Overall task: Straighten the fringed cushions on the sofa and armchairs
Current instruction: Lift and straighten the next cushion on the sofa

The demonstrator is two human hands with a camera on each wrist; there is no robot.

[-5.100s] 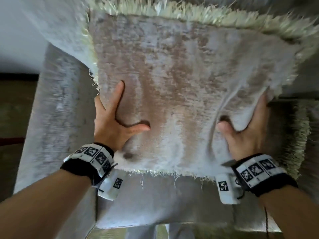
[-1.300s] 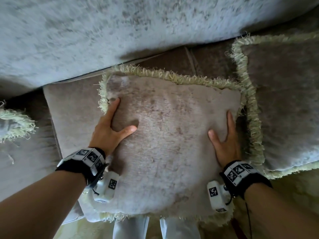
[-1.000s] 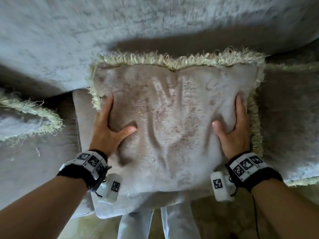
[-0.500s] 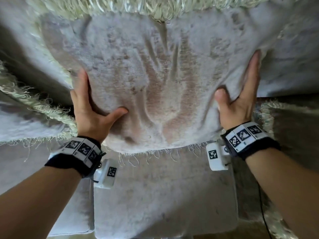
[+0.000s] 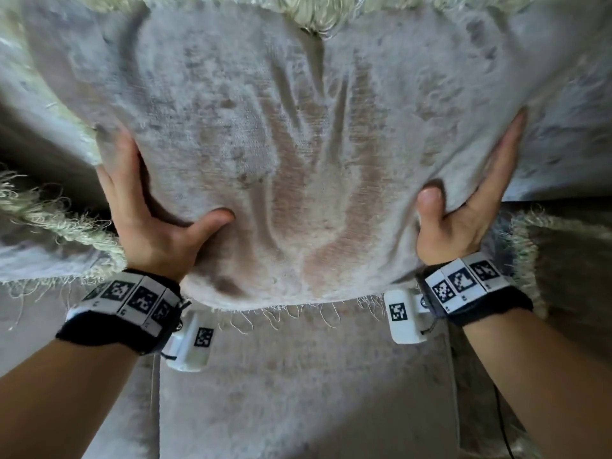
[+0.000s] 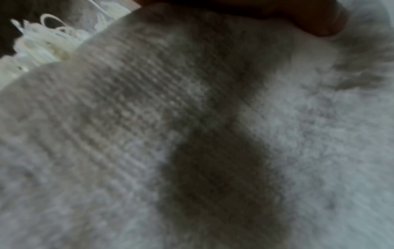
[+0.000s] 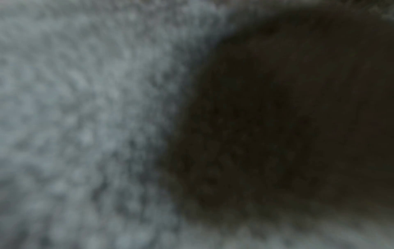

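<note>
A pale grey-beige velvet cushion (image 5: 298, 144) with cream fringe (image 5: 314, 11) fills the upper part of the head view, held up above the sofa seat (image 5: 298, 385). My left hand (image 5: 149, 217) grips its left side, thumb dug into the front and fingers hidden behind the edge. My right hand (image 5: 467, 207) grips the right side the same way. The fabric creases between the two thumbs. The left wrist view shows the cushion's weave (image 6: 149, 118) and a tuft of fringe (image 6: 42, 45). In the right wrist view there is only blurred fabric (image 7: 85, 118) and shadow.
Another fringed cushion (image 5: 49, 233) lies at the left, and a third fringed cushion (image 5: 556, 260) at the right, both close beside the held one. A thin dark cable (image 5: 503, 425) hangs by my right forearm.
The cushion came up off the seat and now sits higher and nearer the camera, its lower fringe clear of the seat. Both hands kept their hold on its sides.
</note>
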